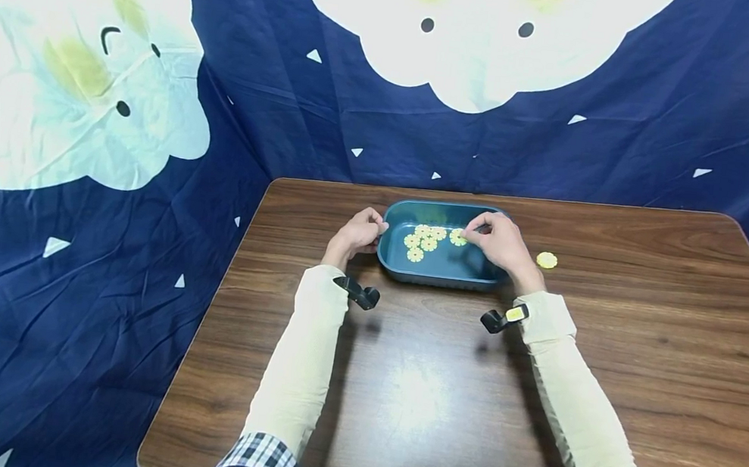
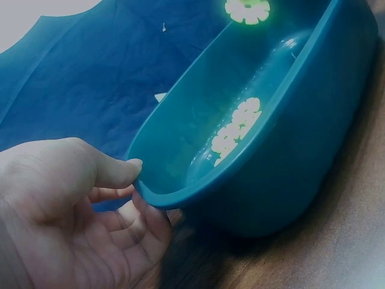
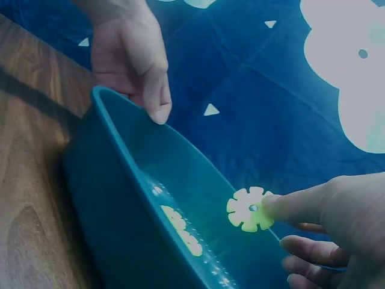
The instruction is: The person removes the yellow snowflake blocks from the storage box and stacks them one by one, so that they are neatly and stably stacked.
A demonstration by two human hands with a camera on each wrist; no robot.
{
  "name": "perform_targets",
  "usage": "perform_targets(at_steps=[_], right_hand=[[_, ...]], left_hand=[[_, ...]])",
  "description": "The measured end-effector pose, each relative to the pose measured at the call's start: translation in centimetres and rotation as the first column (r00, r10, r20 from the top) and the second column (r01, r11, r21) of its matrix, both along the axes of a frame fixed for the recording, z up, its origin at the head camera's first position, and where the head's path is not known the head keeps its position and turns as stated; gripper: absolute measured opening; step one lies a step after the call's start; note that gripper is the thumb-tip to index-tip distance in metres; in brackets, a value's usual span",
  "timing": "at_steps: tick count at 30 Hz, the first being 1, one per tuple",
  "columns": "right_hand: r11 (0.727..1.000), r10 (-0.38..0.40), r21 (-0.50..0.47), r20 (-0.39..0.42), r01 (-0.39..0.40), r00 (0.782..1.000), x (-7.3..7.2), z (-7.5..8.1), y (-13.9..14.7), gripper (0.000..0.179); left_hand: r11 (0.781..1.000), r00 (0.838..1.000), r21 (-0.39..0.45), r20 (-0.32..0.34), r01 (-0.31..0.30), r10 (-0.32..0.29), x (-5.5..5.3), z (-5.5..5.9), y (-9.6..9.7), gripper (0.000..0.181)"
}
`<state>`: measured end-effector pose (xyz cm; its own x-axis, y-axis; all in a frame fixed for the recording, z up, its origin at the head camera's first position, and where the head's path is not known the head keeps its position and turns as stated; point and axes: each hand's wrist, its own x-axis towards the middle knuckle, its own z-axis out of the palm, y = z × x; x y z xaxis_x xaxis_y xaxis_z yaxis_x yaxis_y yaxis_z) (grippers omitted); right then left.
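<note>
A teal plastic basin (image 1: 439, 271) stands near the table's back edge. Several yellow flower-shaped discs (image 1: 423, 239) with notched edges lie on its floor. At the basin's left end my left hand (image 1: 359, 233) grips the rim, thumb inside and fingers under the outer side, as the left wrist view shows. My right hand (image 1: 502, 241) reaches over the right end and pinches one yellow flower disc (image 3: 249, 209) by its edge, with the disc held above the basin's floor. Another yellow flower disc (image 1: 546, 260) lies on the table beside my right wrist.
The brown wooden table (image 1: 663, 355) extends to both sides and toward me. Behind it hangs a dark blue cloth (image 1: 261, 77) with white clouds and small triangles. A black wrist camera (image 1: 360, 293) sticks out from my left sleeve, another from the right.
</note>
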<state>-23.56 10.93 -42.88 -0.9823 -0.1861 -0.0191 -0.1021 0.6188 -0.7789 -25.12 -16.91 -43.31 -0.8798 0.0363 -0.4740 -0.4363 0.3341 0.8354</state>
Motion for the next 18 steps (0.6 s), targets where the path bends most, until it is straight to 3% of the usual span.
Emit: perform_targets(at_steps=[18], right_hand=[[0.99, -0.127, -0.067, -0.06, 0.123, 0.99, 0.2, 0.0, 4.1, 0.024]], left_hand=[[1.0, 1.0, 0.001, 0.007, -0.004, 0.004, 0.0, 0.2, 0.1, 0.012]])
